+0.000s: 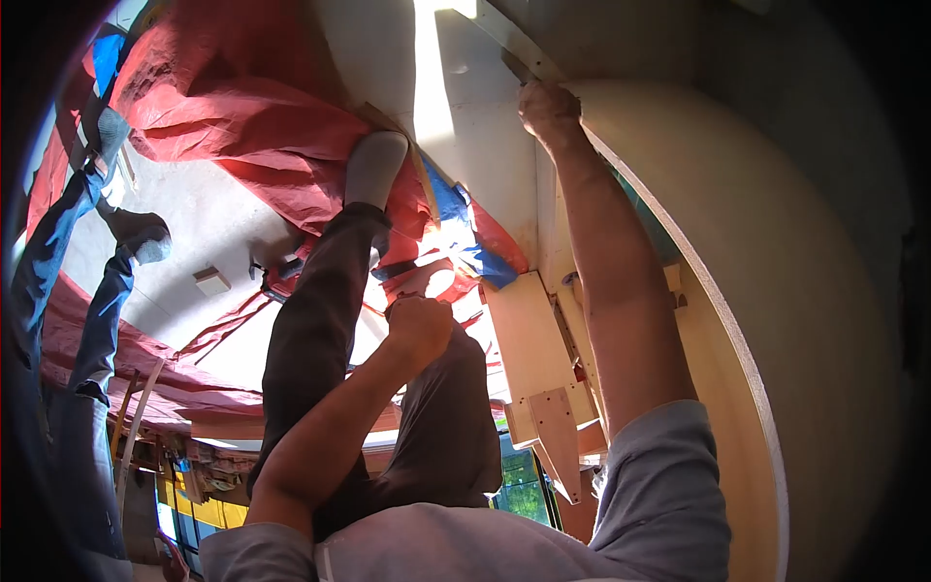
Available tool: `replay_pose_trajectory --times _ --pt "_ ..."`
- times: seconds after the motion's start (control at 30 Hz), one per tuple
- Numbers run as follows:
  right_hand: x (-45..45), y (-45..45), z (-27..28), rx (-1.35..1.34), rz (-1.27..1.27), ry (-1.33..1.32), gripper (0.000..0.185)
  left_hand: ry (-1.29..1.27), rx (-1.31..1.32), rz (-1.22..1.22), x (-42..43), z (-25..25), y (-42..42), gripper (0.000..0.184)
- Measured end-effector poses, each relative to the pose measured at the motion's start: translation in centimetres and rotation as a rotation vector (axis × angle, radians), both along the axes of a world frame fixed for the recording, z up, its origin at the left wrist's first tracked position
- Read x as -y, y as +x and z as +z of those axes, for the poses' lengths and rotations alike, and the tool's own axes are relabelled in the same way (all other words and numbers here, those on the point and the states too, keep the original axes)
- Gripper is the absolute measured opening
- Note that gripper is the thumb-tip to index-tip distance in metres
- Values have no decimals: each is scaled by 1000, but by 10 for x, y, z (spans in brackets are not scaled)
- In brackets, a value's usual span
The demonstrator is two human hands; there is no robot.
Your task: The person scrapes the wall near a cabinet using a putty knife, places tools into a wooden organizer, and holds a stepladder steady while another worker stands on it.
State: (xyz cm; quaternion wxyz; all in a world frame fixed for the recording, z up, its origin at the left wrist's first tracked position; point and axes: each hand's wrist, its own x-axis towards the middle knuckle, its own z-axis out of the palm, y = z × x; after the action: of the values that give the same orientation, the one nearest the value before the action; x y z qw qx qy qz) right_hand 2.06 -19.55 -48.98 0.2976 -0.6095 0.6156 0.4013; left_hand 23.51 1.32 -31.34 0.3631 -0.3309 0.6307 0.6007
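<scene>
My left hand (422,328) is closed in a fist in front of my raised knee, and what it holds, if anything, is hidden. Higher up on the right, my arm is stretched out. My right hand (550,109) is closed beside a light wooden strip (514,41), with a small dark piece showing at its fingers that I cannot make out. A large curved wooden panel (737,233) runs down the right, its pale edge close to my right forearm. My foot in a grey sock (376,167) rests on a red sheet (262,107).
At the left are a co-worker's legs in blue jeans (104,330). A small block (211,281) and a red-and-black tool (281,277) lie on the pale surface. Pale wooden boards (529,335) stand right of my knee, near a blue sheet (497,269).
</scene>
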Motion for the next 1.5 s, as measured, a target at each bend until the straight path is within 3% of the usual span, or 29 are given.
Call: replay_pose_trajectory --times 0.03,0.07,0.2,0.3,0.4,0.5,0.63,0.73,0.8,0.83,0.93,1.0,1.17,1.27,1.37,1.47,1.5 --pt "-18 -5 -14 108 52 -55 38 11 7 -15 2 -1 -2 35" --pt "-15 13 12 118 6 -22 38 19 21 -29 2 -4 -3 36" --pt "-51 19 -4 -83 -317 -130 48 2 49 -33 9 0 -4 37" --pt "-98 7 -14 -26 -455 -205 46 -27 -31 -5 3 -3 -2 39" --pt "-107 14 9 22 -442 -17 46 -42 -34 -16 12 -7 -1 39" --pt "-94 3 15 -21 -554 -216 48 -45 -34 -20 4 -7 -3 37" --pt "-61 9 15 185 -298 165 39 -78 -24 39 7 -4 -6 22" --pt "19 26 25 104 -290 9 38 13 -8 -26 10 -6 -11 38" --pt "99 13 56 11 -372 -40 39 28 -8 -23 11 -7 -13 38" --pt "129 -5 49 -45 -182 -26 38 38 -9 -21 11 -7 -14 38" --pt "169 -86 24 -40 13 -41 32 45 -18 14 13 -7 -12 36" --pt "170 -128 1 -81 -155 141 30 23 -26 20 16 -5 -8 35" --pt "118 -161 -19 104 -505 139 31 50 -8 8 34 -6 -5 33" --pt "111 -175 -45 59 -367 214 29 43 16 24 36 -9 -7 33" --pt "110 -198 -62 15 103 40 28 24 -7 4 39 -9 -10 34" --pt "122 -193 -51 9 -93 84 26 35 -8 -1 41 -5 -9 34" --pt "116 -188 -47 8 -45 88 26 47 -4 7 42 -5 -10 34"
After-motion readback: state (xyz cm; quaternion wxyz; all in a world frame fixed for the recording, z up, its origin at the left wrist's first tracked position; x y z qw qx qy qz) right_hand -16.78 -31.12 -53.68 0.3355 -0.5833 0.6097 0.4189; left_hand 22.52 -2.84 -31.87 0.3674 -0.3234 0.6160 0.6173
